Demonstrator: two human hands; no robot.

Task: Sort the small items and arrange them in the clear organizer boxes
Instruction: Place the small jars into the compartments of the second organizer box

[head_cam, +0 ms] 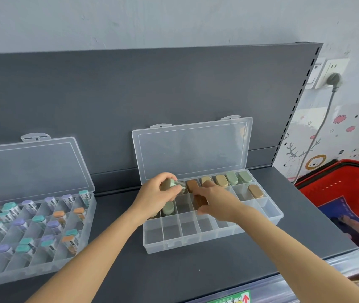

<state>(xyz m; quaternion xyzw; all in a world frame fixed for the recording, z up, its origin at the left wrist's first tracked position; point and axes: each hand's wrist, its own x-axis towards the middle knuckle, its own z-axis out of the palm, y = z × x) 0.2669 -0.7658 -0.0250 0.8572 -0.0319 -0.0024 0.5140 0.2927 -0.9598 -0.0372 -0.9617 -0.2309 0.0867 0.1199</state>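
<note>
On the dark grey shelf [130, 270] stands a clear organizer box [196, 243], its lid [194, 147] tipped open against the back panel. The left hand [154, 193] hovers over the box's back-left corner, its fingers curled tight around a green-capped piece [172, 185] held on its side just above the compartments. The right hand [214, 199] reaches into the middle row, fingers and thumb closed on either side of a brown piece [200, 201] that sits in its compartment. Along the back row stand brown, beige and green pieces [221, 180]. Another green one [168, 208] sits in the middle row under the left hand, and the front row holds nothing. To the left lies a second open organizer box [43, 265] with teal, purple and orange capped vials. A red basket [349, 189] sits at the right.
</note>
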